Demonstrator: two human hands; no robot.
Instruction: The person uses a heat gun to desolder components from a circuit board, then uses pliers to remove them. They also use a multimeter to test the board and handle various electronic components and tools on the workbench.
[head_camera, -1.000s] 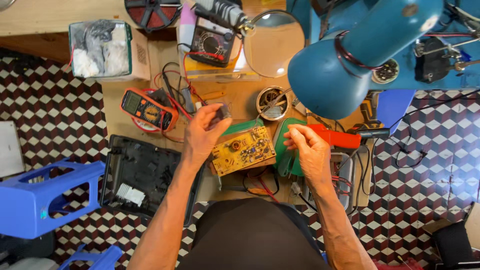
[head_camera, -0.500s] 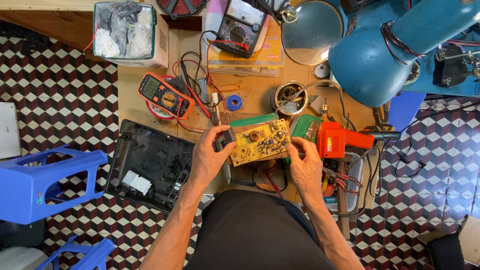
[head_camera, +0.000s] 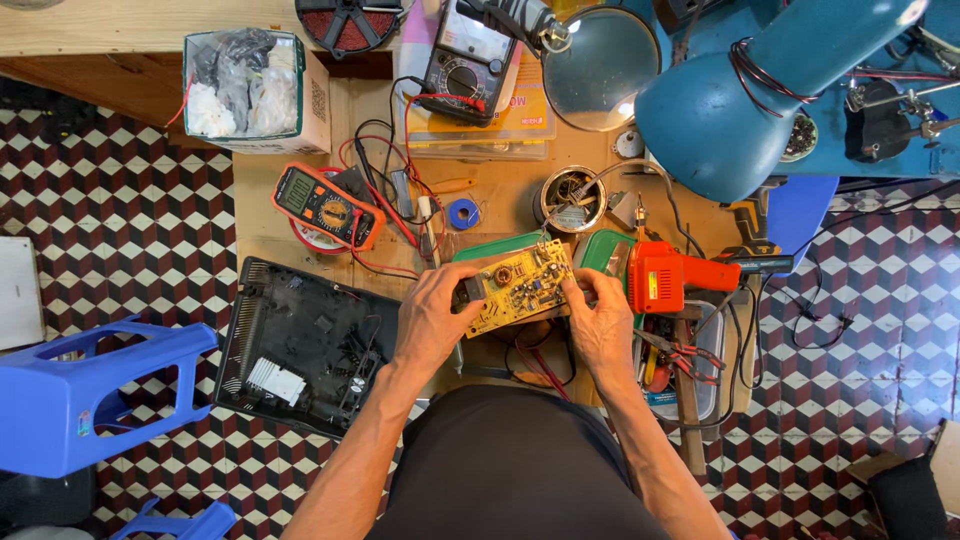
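The yellow circuit board (head_camera: 520, 287) sits between the two hands, held up a little over the wooden surface (head_camera: 500, 195). Its long side runs from lower left to upper right, so it is tilted. The left hand (head_camera: 432, 318) holds the left end, where a dark block part sticks up. Its fingers are curled close around that end. The right hand (head_camera: 600, 322) holds the right end, and its fingers pinch the edge there. Both hands are touching the board, one at each short end, so neither hand is nearer than the other.

Just to the right of the right hand lies an orange tool (head_camera: 672, 277). An orange meter (head_camera: 322, 205) lies up and to the left, well apart from the board. A black open case (head_camera: 305, 345) lies just beside the left arm.
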